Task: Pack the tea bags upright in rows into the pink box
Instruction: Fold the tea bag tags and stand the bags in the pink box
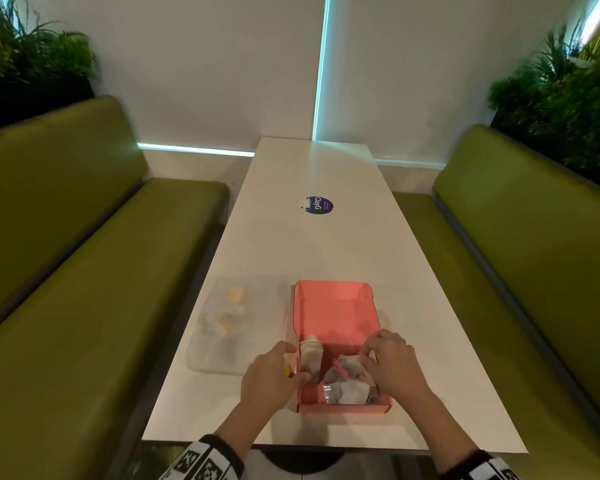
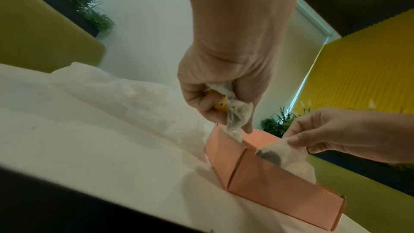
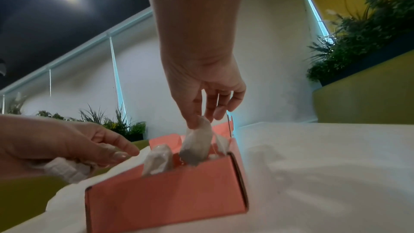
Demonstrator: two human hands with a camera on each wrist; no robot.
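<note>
An open pink box (image 1: 336, 317) sits on the white table near its front edge, lid flap standing at the far side. Several white tea bags (image 1: 347, 379) stand and lie inside it. My left hand (image 1: 274, 372) is at the box's left wall, gripping tea bags (image 2: 235, 112) with a yellow tag in its curled fingers. My right hand (image 1: 392, 362) is over the box's right side and pinches the top of one tea bag (image 3: 197, 146) that hangs upright into the pink box (image 3: 165, 196).
A clear plastic bag (image 1: 229, 323) with more tea bags and yellow tags lies left of the box. A round blue sticker (image 1: 319, 205) marks the table's middle. Green benches (image 1: 84, 271) flank the table on both sides.
</note>
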